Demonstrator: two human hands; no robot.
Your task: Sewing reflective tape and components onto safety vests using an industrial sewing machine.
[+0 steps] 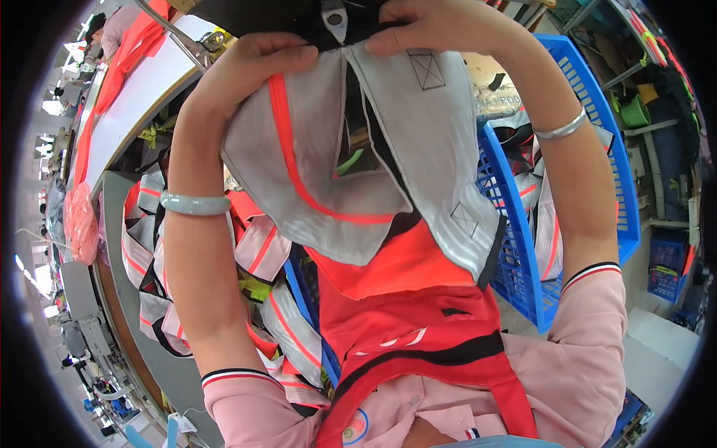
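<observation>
A piece of grey, shiny fabric (299,149) hangs from both my hands, down over my red apron (411,313). It has an orange stripe, a split down the middle, black edging and two stitched crossed boxes, with a bright orange panel (381,265) at its lower end. My left hand (280,58) pinches the top edge left of the split, thumb in front and the other fingers mostly hidden. On the right of the split, my right hand (418,30) grips the same edge. Between my hands, a pointed metal part (334,24) with a round hole meets the fabric's top edge.
Blue plastic baskets (515,246) stand to the right, with similar grey-and-orange pieces (549,216) inside. More such pieces (291,321) are heaped at the left beside a grey panel (123,216). A white worktop (146,82) with orange cloth runs along the upper left.
</observation>
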